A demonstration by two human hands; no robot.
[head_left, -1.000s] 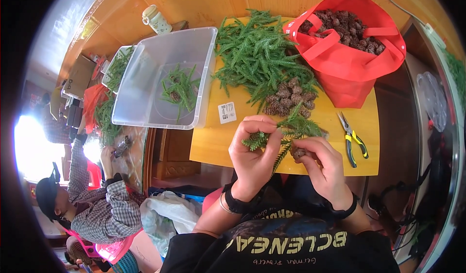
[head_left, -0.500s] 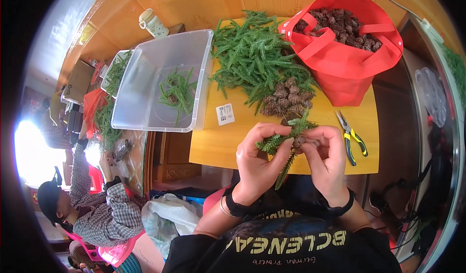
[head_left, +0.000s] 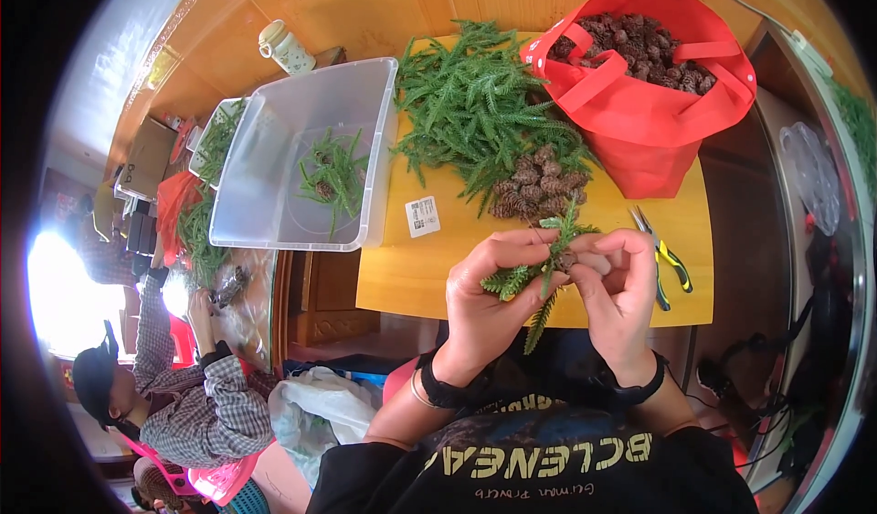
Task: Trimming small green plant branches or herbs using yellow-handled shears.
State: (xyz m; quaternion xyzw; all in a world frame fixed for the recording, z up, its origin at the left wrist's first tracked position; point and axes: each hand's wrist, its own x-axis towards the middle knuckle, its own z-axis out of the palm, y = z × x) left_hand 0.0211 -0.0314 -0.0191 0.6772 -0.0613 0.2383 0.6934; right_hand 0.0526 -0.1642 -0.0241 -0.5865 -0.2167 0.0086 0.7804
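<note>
Over the front edge of the yellow table my left hand [head_left: 498,286] pinches a green fir sprig [head_left: 513,281], whose tips stick out on both sides of the fingers. My right hand [head_left: 618,286] is closed on a small brown pinecone [head_left: 565,262], pressed against the sprig's middle. A thin dark wire or stem shows above my left fingers. Just beyond my hands lies a heap of pinecones [head_left: 541,185], and behind it a large pile of green sprigs [head_left: 475,103]. Pliers with yellow and black handles [head_left: 671,263] lie right of my right hand.
A clear plastic bin [head_left: 379,148] at left holds some sprigs with cones. A red bag [head_left: 639,139] full of pinecones stands back right. A white label card [head_left: 423,216] lies on the table [head_left: 402,281]. At far left a co-worker [head_left: 192,404] handles greenery; a cup [head_left: 287,48] stands behind.
The sprig has turned slightly in my fingers, one tip now pointing up between my hands. Both hands stay closed in nearly the same place.
</note>
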